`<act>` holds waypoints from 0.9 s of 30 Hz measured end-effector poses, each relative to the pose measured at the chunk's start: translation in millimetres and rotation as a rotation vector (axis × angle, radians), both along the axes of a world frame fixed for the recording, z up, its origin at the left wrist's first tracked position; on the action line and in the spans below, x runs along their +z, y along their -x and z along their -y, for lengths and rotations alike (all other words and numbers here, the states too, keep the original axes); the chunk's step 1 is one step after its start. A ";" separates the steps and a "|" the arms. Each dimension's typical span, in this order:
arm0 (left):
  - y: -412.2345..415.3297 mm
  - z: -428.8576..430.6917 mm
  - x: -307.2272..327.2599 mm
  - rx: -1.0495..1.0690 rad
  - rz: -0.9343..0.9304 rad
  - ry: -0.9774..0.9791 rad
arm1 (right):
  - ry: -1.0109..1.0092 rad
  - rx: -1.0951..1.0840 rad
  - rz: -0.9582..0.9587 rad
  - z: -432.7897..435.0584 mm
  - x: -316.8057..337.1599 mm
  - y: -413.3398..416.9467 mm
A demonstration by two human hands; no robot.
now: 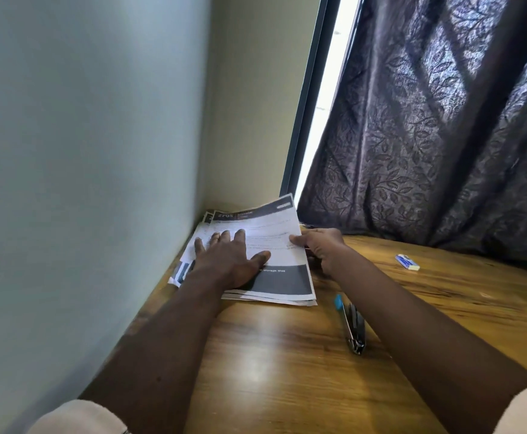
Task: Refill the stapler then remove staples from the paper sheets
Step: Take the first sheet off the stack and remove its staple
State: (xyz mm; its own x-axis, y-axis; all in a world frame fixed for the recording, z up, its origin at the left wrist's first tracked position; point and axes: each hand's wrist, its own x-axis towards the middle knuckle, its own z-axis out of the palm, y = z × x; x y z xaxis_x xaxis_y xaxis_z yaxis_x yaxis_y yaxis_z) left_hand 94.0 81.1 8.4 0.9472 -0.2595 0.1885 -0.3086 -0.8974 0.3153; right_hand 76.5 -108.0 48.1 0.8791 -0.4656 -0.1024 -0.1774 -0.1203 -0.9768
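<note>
Left hand flat, fingers spread, pressing on paper sheets stacked at table corner by wall. Right hand pinches the top sheet's right edge, thumb over, fingers curled beneath. Stapler lies apparently open, near the right forearm. Staple box well apart, rightward.

One stack of paper sheets lay on the one wooden table, its sheet count too hard to tell from the overlapping edges, and two bare hands were on it: the left hand flat on top, the right hand at its right edge. Right of the stack lay one stapler, opened out, and farther right one small staple box. Behind the stack hung one dark curtain.
</note>
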 end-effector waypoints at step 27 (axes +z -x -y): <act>28.1 27.2 23.8 -0.303 0.581 0.553 | 0.883 0.002 0.714 112.4 -8.9 93.3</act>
State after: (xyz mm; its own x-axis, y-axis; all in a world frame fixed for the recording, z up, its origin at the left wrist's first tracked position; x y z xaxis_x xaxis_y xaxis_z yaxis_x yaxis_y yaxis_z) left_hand 65.9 53.9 32.2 0.5659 -0.2136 0.7963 -0.7585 -0.5135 0.4013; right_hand -16.8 -220.4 39.2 0.6053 -0.1248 0.7861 0.3872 -0.8167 -0.4279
